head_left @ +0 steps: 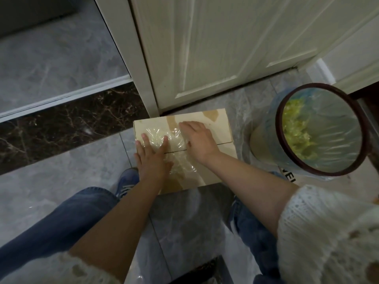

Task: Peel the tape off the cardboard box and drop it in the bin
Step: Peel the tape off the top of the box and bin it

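A pale cardboard box (pixel 222 128) lies on the grey tiled floor in front of a door. Crinkled clear tape (pixel 160 138) covers the middle of its closed top flaps, with torn brown patches where paper has come away. My left hand (pixel 151 158) rests flat on the tape at the box's left side, fingers straight. My right hand (pixel 200 138) lies on the top further right, fingers bent down onto the tape's far edge; whether they pinch it is unclear. The bin (pixel 320 132), lined with a clear bag and holding yellow-green scraps, stands right of the box.
A white panelled door (pixel 215 48) and its frame stand just behind the box. A dark marble threshold strip (pixel 61 124) runs to the left. My knees in blue jeans (pixel 67 218) and a blue shoe (pixel 127 181) are close to the box's near edge.
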The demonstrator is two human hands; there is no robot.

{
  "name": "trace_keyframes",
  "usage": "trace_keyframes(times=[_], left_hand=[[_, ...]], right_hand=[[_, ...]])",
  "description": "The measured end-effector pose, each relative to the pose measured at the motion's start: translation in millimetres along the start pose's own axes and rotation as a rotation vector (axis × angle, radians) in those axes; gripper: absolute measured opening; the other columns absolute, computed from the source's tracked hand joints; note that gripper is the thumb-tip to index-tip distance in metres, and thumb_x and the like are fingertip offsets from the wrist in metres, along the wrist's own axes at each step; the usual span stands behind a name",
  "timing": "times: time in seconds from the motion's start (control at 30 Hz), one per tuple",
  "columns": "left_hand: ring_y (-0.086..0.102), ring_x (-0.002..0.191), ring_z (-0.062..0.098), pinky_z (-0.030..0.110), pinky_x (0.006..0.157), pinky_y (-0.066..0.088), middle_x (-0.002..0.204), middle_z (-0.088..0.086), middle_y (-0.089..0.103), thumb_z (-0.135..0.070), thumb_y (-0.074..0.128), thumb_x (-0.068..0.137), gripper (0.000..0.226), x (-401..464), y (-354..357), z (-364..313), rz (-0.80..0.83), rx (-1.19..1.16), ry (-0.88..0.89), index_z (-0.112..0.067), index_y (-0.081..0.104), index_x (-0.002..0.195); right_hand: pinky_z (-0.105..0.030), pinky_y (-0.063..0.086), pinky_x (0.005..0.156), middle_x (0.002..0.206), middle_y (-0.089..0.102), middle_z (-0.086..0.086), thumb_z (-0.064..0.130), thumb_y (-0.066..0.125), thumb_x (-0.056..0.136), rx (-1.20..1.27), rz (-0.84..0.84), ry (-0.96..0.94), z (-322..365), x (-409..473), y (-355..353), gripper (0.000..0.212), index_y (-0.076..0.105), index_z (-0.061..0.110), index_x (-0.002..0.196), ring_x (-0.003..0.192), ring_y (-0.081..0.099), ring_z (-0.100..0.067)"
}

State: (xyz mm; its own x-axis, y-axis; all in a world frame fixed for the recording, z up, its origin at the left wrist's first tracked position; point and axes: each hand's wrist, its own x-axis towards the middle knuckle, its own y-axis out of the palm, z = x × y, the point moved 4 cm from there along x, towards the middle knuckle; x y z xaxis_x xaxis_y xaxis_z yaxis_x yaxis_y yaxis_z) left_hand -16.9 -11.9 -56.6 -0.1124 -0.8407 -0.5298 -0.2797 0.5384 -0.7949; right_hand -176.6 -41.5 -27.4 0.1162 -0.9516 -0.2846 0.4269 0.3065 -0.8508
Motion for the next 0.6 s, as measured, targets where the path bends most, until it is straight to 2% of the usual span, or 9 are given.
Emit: trace_keyframes(times=[0.1, 0.2, 0.43, 0.6], left_hand=[[-0.025, 0.152, 0.041, 0.055, 0.124, -0.002, 0.165, 0.013, -0.030, -0.037, 0.061, 0.100, 0.085, 0.5, 1.3, 1.7, 0.001, 0.018, 0.000, -0.043, 0.002, 0.161], [-0.025, 0.152, 0.041, 0.055, 0.124, -0.003, 0.165, 0.013, -0.032, -0.038, 0.060, 0.101, 0.085, 1.5, 3.1, 1.9, 0.004, 0.029, -0.001, -0.044, -0.001, 0.161], [-0.025, 0.152, 0.040, 0.055, 0.124, -0.003, 0.165, 0.012, -0.031, -0.039, 0.060, 0.100, 0.085, 1.7, 3.4, 3.2, 0.012, 0.019, -0.005, -0.045, 0.000, 0.161], [-0.026, 0.152, 0.040, 0.055, 0.124, -0.004, 0.164, 0.012, -0.033, -0.040, 0.059, 0.101, 0.085, 1.2, 1.0, 1.3, 0.031, 0.027, -0.009, -0.045, -0.002, 0.161]], right_hand=[[-0.038, 0.023, 0.117, 0.164, 0.023, 0.000, 0.000, 0.053, 0.091, -0.108, 0.080, -0.067, 10.6, 5.1, 3.9, 0.071, 0.030, 0.018, 0.155, 0.151, 0.016, -0.023], [-0.039, 0.024, 0.118, 0.166, 0.016, 0.001, 0.000, 0.055, 0.092, -0.187, 0.121, -0.114, 10.6, 2.8, 4.9, 0.072, 0.028, 0.018, 0.156, 0.153, 0.011, -0.021], [-0.042, 0.029, 0.115, 0.165, 0.017, 0.000, -0.003, 0.052, 0.091, -0.204, 0.181, -0.151, 7.0, -8.2, 4.0, 0.070, 0.029, 0.016, 0.155, 0.152, 0.015, -0.022], [-0.044, 0.035, 0.114, 0.163, 0.022, -0.007, 0.004, 0.054, 0.091, -0.177, 0.185, -0.155, 6.4, -19.4, 8.1, 0.061, 0.039, 0.012, 0.150, 0.150, 0.020, -0.027]])
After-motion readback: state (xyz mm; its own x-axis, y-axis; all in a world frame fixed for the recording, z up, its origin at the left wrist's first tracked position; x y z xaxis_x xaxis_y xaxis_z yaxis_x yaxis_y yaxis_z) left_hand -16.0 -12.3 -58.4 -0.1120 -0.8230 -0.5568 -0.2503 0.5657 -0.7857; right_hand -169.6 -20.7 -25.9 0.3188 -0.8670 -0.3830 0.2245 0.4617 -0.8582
